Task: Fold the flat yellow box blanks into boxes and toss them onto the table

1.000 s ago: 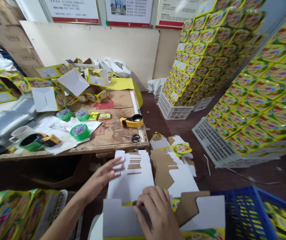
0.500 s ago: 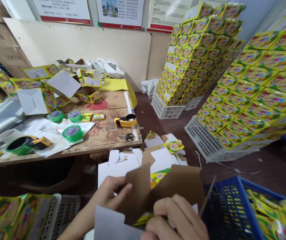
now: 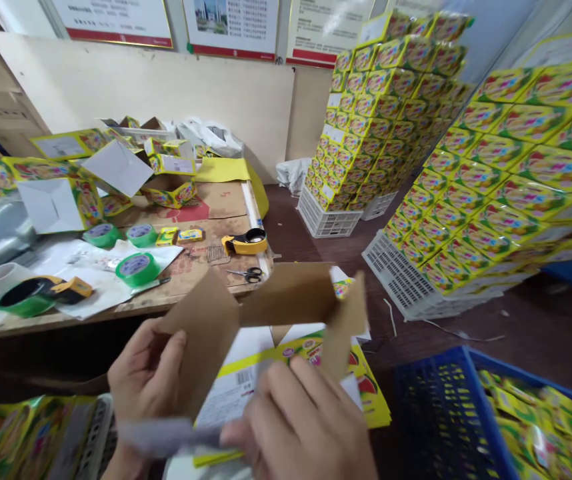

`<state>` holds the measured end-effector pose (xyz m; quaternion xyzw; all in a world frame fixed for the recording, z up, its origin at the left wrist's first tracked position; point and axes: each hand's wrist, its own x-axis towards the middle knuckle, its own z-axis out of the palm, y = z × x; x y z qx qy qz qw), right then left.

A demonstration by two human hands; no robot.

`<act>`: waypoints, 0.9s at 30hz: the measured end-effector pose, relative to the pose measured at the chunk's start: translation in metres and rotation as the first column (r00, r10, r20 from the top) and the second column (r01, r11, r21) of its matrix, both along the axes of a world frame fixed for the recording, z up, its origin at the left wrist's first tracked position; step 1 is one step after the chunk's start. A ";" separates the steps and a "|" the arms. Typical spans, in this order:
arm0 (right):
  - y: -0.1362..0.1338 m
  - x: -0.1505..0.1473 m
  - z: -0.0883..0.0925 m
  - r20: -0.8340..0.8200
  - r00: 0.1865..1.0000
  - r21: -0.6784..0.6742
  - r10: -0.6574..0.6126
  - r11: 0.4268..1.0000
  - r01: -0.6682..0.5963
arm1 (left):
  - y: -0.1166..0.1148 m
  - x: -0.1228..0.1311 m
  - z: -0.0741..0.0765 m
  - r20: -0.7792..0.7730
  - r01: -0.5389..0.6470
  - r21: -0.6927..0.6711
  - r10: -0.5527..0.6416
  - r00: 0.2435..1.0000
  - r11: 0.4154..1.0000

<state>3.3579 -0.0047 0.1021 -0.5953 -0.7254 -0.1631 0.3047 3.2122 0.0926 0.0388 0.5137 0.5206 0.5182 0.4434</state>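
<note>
A cardboard carton (image 3: 289, 293), its brown inside showing, stands open-topped in front of me. My left hand (image 3: 151, 373) pinches its left flap between thumb and fingers. My right hand (image 3: 301, 413) is closed at the near side, its fingers curled on a pale edge of the carton that is smeared by motion. Below and behind the carton lie flat yellow printed cartons (image 3: 373, 393) with fruit pictures and white panels.
On the left, a worktable (image 3: 216, 267) bears tape rolls (image 3: 137, 269), a yellow tape dispenser (image 3: 245, 241), scissors (image 3: 249, 273) and a mug (image 3: 1, 279). A blue crate (image 3: 471, 400) of yellow packets stands right. Stacked boxes (image 3: 381, 120) rise behind.
The carton has been raised and opened out, with its flaps now standing up. My left hand has moved left with its flap; my right hand has shifted slightly left. The view has turned a little.
</note>
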 end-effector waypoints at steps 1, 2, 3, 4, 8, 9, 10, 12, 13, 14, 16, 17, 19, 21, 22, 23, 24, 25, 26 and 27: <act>0.010 0.002 -0.013 -0.008 1.000 -0.069 -0.016 0.998 0.016 | 0.007 -0.002 -0.013 -0.009 -0.077 0.032 0.077 0.997 0.997; 0.021 0.004 -0.027 -0.002 0.999 -0.163 -0.047 0.986 0.046 | 0.012 -0.004 -0.027 -0.030 -0.127 0.050 0.129 0.991 0.991; 0.031 0.006 -0.041 0.026 0.996 -0.269 -0.084 0.959 0.088 | 0.016 -0.005 -0.039 -0.054 -0.161 0.062 0.164 0.985 0.985; 0.041 0.006 -0.054 0.064 0.991 -0.372 -0.116 0.919 0.131 | 0.018 -0.005 -0.050 -0.069 -0.179 0.083 0.185 0.980 0.980; 0.062 0.005 -0.076 0.138 0.982 -0.599 -0.131 0.778 0.188 | 0.016 0.001 -0.063 -0.250 0.088 0.281 -0.016 0.968 0.956; 0.061 0.007 -0.074 0.137 0.982 -0.608 -0.126 0.772 0.184 | 0.016 0.003 -0.062 -0.370 0.241 0.303 -0.119 0.921 0.922; 0.058 0.011 -0.070 0.134 0.983 -0.597 -0.125 0.781 0.181 | 0.016 0.004 -0.060 -0.494 0.392 0.290 -0.214 0.843 0.873; 0.046 0.025 -0.056 0.094 0.987 -0.503 -0.128 0.850 0.159 | 0.018 0.004 -0.060 -0.674 0.600 0.239 -0.314 0.669 0.764; 0.038 0.034 -0.049 0.052 0.990 -0.411 -0.132 0.901 0.141 | 0.020 0.003 -0.061 -0.738 0.661 0.222 -0.320 0.594 0.717; 0.029 0.043 -0.043 0.010 0.990 -0.288 -0.144 0.947 0.141 | 0.021 0.003 -0.063 -0.795 0.703 0.205 -0.303 0.526 0.681; 0.011 0.060 -0.036 -0.087 0.966 -0.002 -0.245 0.969 0.246 | 0.021 0.002 -0.066 -0.880 0.752 0.163 -0.251 0.404 0.638; 0.002 0.065 -0.037 -0.147 0.941 0.104 -0.304 0.941 0.321 | 0.021 0.003 -0.067 -0.905 0.766 0.147 -0.228 0.360 0.626; -0.013 0.066 -0.049 -0.211 0.917 0.136 -0.339 0.918 0.371 | 0.019 0.007 -0.066 -0.927 0.782 0.143 -0.195 0.320 0.606; -0.022 0.059 -0.070 -0.154 0.969 -0.031 -0.193 0.981 0.190 | 0.015 0.013 -0.062 -0.931 0.796 0.150 -0.188 0.313 0.586; -0.023 0.055 -0.079 -0.120 0.989 -0.143 -0.081 0.988 0.064 | 0.012 0.015 -0.059 -0.931 0.810 0.147 -0.197 0.306 0.567; -0.023 0.052 -0.085 -0.117 0.993 -0.237 0.011 0.971 -0.038 | 0.010 0.018 -0.056 -0.933 0.832 0.135 -0.214 0.291 0.539; -0.019 0.051 -0.088 -0.152 0.987 -0.285 0.049 0.954 -0.091 | 0.008 0.020 -0.053 -0.934 0.856 0.117 -0.237 0.267 0.504; -0.013 0.053 -0.085 -0.222 0.975 -0.280 0.016 0.957 -0.079 | 0.007 0.022 -0.050 -0.934 0.878 0.095 -0.262 0.241 0.470; -0.004 0.058 -0.079 -0.316 0.946 -0.234 -0.064 0.972 -0.013 | 0.005 0.023 -0.047 -0.933 0.895 0.071 -0.287 0.215 0.441; 0.007 0.066 -0.069 -0.427 0.893 -0.174 -0.144 0.982 0.075 | 0.005 0.024 -0.045 -0.931 0.905 0.051 -0.309 0.197 0.422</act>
